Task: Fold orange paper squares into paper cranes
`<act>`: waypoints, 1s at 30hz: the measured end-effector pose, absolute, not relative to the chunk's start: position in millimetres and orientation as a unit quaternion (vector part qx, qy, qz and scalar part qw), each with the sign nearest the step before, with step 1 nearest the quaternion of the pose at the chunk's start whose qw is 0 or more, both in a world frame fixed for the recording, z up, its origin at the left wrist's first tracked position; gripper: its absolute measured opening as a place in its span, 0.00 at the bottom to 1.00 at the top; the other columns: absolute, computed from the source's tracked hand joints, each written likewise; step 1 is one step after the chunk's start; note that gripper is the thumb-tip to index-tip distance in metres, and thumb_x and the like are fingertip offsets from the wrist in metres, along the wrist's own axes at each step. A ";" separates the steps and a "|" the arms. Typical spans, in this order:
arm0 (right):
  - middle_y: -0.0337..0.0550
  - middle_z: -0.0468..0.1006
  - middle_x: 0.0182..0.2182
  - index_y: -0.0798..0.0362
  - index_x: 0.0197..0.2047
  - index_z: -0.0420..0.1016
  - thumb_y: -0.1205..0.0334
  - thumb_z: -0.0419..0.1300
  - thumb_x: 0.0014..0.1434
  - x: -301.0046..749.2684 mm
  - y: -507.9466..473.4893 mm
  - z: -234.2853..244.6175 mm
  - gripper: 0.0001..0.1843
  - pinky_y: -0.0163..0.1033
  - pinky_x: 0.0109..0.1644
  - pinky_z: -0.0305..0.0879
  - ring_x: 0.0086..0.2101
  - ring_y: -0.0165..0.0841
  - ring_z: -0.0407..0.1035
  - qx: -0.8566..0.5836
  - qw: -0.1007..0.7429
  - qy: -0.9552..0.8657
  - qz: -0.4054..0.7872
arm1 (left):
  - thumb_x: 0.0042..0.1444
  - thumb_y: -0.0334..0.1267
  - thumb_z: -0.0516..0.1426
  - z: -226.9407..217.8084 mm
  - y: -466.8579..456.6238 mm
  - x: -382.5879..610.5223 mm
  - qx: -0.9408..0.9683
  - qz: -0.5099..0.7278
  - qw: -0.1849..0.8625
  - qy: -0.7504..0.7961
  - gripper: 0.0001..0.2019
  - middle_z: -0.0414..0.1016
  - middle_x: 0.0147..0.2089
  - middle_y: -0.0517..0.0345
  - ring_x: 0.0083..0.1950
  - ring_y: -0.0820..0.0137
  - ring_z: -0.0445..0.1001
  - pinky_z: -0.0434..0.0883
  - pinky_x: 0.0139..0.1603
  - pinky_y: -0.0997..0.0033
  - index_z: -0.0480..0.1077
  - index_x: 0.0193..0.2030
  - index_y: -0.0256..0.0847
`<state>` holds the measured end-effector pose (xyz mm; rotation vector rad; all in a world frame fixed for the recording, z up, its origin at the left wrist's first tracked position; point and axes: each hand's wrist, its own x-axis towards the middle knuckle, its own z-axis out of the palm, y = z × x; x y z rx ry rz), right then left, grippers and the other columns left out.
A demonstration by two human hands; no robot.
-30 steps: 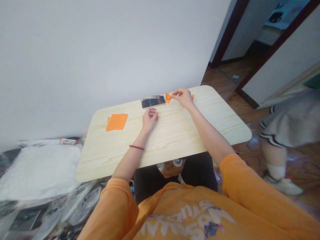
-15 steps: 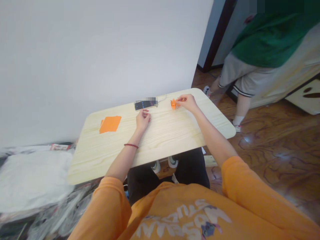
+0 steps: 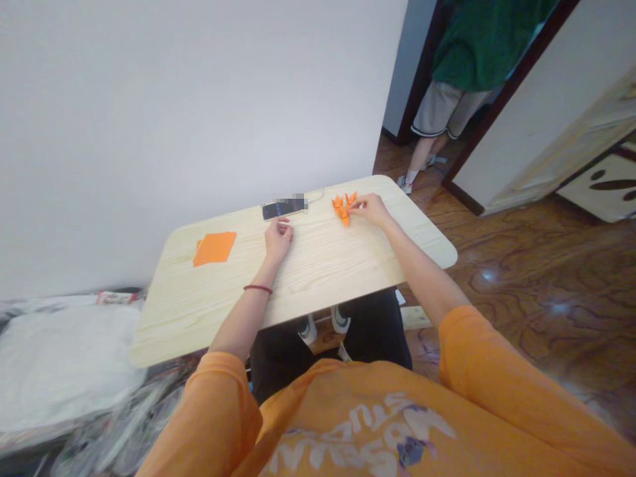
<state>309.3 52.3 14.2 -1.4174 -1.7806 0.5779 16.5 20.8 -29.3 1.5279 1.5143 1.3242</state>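
Small folded orange paper pieces [image 3: 340,204] stand clustered on the right half of the light wooden table [image 3: 318,265]. At the right side of this cluster is my right hand [image 3: 370,211], thumb and fingertips pinched on the nearest origami piece [image 3: 344,217]. How much of that piece lies between the fingertips is hard to see. My left hand [image 3: 278,240] rests on the tabletop, fingers loosely bent and apart, holding nothing. Just beyond its fingertips lies a dark phone [image 3: 276,210]. Flat orange paper sheets [image 3: 215,248] lie stacked on the table's left part.
A white wall [image 3: 223,119] runs along the far table edge. A thin cable [image 3: 317,197] trails near the phone. Beyond the right end, a person in a green shirt [image 3: 477,46] stands by a doorway. White bedding [image 3: 64,358] lies at lower left.
My right hand has shifted slightly, and more of the folded orange pieces show, spread beside its fingertips. The person in green has moved farther away toward the doorway. My left hand stays in place.
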 end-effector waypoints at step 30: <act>0.41 0.77 0.25 0.57 0.30 0.81 0.63 0.62 0.49 177.5 57.0 32.5 0.08 0.35 0.32 0.56 0.25 0.27 0.61 -0.436 0.393 -0.770 0.252 | 0.51 0.30 0.53 -20.2 -2.8 -33.9 0.648 0.472 0.152 0.577 0.10 0.73 0.34 0.57 0.36 0.70 0.73 0.70 0.41 0.69 0.67 0.42 0.41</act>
